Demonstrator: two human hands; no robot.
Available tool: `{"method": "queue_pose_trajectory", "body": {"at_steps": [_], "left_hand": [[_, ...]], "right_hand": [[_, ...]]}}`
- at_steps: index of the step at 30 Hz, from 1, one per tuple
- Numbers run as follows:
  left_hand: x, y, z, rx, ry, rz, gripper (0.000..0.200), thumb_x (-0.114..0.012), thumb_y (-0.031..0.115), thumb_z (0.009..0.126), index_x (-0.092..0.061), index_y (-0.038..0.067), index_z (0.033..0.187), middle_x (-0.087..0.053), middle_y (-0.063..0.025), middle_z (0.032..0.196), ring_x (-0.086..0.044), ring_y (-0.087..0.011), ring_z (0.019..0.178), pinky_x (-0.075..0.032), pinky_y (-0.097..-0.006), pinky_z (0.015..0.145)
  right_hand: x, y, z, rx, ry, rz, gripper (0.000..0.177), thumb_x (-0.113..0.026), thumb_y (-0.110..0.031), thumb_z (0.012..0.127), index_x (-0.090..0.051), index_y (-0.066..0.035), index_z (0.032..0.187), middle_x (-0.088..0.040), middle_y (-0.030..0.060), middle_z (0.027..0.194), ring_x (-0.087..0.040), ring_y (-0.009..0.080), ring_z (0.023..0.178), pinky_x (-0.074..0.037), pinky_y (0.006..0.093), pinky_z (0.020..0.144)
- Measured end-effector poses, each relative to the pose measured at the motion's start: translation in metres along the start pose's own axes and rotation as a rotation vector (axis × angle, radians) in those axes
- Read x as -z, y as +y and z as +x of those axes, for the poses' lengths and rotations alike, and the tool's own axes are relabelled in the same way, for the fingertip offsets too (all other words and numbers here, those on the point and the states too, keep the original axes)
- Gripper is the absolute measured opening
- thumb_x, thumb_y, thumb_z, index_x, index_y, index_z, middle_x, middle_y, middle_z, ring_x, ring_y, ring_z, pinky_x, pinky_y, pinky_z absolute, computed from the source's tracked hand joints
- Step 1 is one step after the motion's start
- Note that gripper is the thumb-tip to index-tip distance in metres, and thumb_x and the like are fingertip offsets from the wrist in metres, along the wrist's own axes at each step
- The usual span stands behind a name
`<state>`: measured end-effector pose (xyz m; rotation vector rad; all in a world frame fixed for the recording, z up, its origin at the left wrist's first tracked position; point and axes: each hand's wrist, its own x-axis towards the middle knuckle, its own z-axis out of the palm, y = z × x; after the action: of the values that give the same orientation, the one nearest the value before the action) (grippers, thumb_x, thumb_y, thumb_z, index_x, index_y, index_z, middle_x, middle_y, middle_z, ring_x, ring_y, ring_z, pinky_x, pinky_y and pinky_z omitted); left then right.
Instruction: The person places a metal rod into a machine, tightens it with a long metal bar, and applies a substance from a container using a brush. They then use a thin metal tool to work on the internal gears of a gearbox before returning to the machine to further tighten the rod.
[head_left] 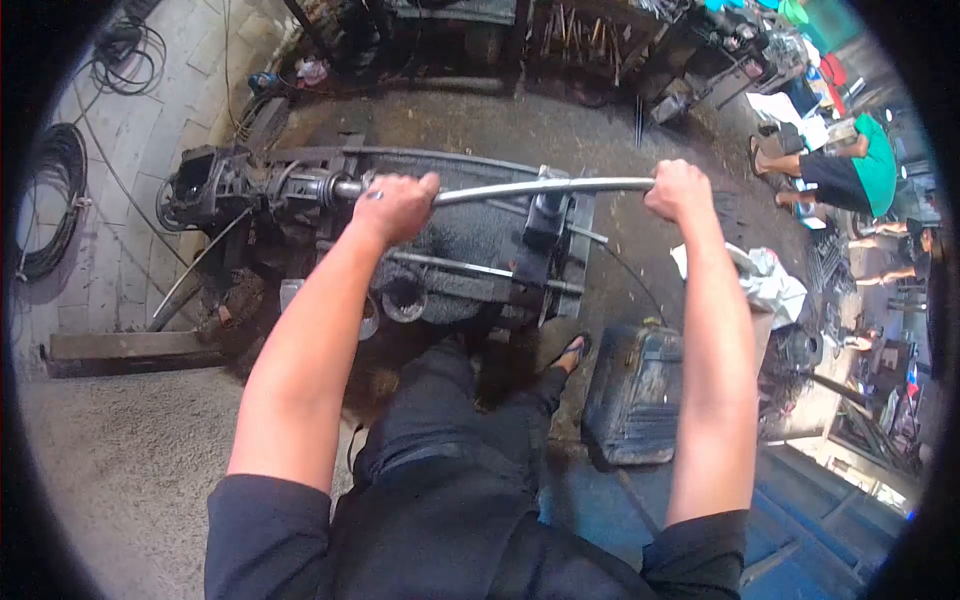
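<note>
A long, shiny metal rod [545, 188] stretches across the view above a dark, greasy lathe-like machine [440, 270]. My left hand [400, 207] is closed around it close to the machine's round spindle part [328, 190]. Farther right, my right hand [680, 190] grips the rod near its visible right end, fingers wrapped round. Whether the rod's left end enters the spindle is hidden by my left hand. Below the rod lies the machine's bed with a thinner bar [455, 263] along it and a dark block [545, 220] on its right part.
A dirty dark canister [635, 395] stands right of my foot. Coiled black cable [58, 200] lies at the left. Several rods [585, 40] are stacked at the back. A person in a green shirt [872, 165] bends over at the right, near white sacking [765, 285].
</note>
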<state>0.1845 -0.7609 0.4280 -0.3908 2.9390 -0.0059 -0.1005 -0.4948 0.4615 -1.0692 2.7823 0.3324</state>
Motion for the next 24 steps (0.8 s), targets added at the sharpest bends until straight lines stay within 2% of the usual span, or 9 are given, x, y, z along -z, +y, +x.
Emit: {"method": "queue_pose_trajectory", "body": {"at_steps": [2,8,14,16,18,19,20,22,24], "left_hand": [[-0.015,-0.012,0.01,-0.051,0.094,-0.055,0.017,-0.06,0.02,0.083,-0.053,0.008,0.093,-0.067,-0.0192,0.077,-0.067,-0.0385,0.075,-0.052,-0.0495,0.067],[0.001,-0.023,0.018,-0.15,0.102,-0.097,0.012,-0.053,0.015,0.085,-0.055,0.006,0.092,-0.068,-0.0205,0.078,-0.068,-0.0374,0.074,-0.054,-0.048,0.065],[0.014,-0.008,0.011,-0.036,-0.048,-0.055,0.017,-0.052,0.015,0.088,-0.056,0.005,0.102,-0.068,-0.018,0.1,-0.067,-0.0333,0.096,-0.053,-0.0462,0.081],[-0.014,-0.002,-0.008,-0.009,0.55,-0.269,0.016,-0.063,0.011,0.081,-0.057,0.009,0.096,-0.067,-0.0141,0.098,-0.065,-0.031,0.094,-0.05,-0.0408,0.079],[-0.06,0.017,-0.03,-0.125,0.984,-0.135,0.027,-0.07,0.013,0.074,-0.059,0.012,0.099,-0.06,-0.0088,0.102,-0.059,-0.0265,0.101,-0.044,-0.0436,0.085],[-0.133,0.02,-0.038,-0.259,0.518,-0.776,0.029,-0.07,0.013,0.071,-0.062,0.012,0.099,-0.06,-0.01,0.107,-0.058,-0.0281,0.106,-0.044,-0.0441,0.085],[-0.096,0.05,-0.061,-0.413,0.758,-0.463,0.027,-0.068,0.015,0.07,-0.063,0.01,0.096,-0.062,-0.0117,0.106,-0.058,-0.0301,0.104,-0.046,-0.0417,0.083],[-0.161,0.095,-0.069,-0.483,0.389,-0.627,0.025,-0.064,0.014,0.073,-0.064,0.006,0.098,-0.063,-0.0136,0.107,-0.059,-0.0311,0.106,-0.048,-0.0426,0.085],[-0.19,0.126,-0.056,-0.498,0.349,-0.697,0.027,-0.06,0.011,0.076,-0.064,0.003,0.102,-0.063,-0.0154,0.111,-0.057,-0.0335,0.112,-0.048,-0.0461,0.091]], "right_hand": [[0.0,0.0,-0.012,-0.011,-0.03,-0.008,0.026,-0.058,-0.016,0.074,-0.073,-0.004,0.092,-0.069,0.0217,0.098,-0.067,0.0377,0.094,-0.055,0.0436,0.084],[-0.006,-0.008,-0.03,-0.068,0.059,-0.006,0.028,-0.056,-0.019,0.074,-0.072,-0.006,0.094,-0.067,0.0238,0.102,-0.065,0.0388,0.098,-0.052,0.0451,0.088],[-0.002,-0.008,-0.035,-0.096,-0.04,0.012,0.03,-0.061,-0.018,0.072,-0.072,-0.008,0.097,-0.068,0.0195,0.098,-0.066,0.0355,0.096,-0.052,0.0439,0.087],[-0.02,-0.005,-0.041,-0.042,0.195,0.088,0.035,-0.063,-0.017,0.072,-0.068,-0.009,0.105,-0.068,0.0165,0.098,-0.062,0.035,0.103,-0.046,0.0441,0.097],[-0.057,-0.015,-0.076,0.069,0.573,0.274,0.053,-0.064,-0.015,0.075,-0.053,-0.009,0.127,-0.053,0.015,0.13,-0.043,0.0352,0.128,-0.027,0.0484,0.111],[-0.061,-0.037,-0.1,0.002,0.679,0.35,0.06,-0.063,-0.014,0.077,-0.047,-0.008,0.134,-0.046,0.0158,0.139,-0.042,0.0351,0.13,-0.029,0.0472,0.11],[-0.103,-0.044,-0.119,-0.139,0.648,0.536,0.06,-0.063,-0.012,0.077,-0.047,-0.005,0.135,-0.046,0.0181,0.14,-0.041,0.0355,0.13,-0.029,0.0463,0.11],[-0.153,-0.083,-0.157,-0.393,0.453,0.861,0.045,-0.062,-0.011,0.08,-0.056,0.001,0.123,-0.06,0.0245,0.121,-0.058,0.0359,0.114,-0.043,0.0441,0.1],[-0.191,-0.122,-0.183,-0.547,0.139,0.972,0.036,-0.063,-0.012,0.081,-0.06,0.002,0.114,-0.067,0.0232,0.104,-0.065,0.035,0.101,-0.048,0.0428,0.092]]}}
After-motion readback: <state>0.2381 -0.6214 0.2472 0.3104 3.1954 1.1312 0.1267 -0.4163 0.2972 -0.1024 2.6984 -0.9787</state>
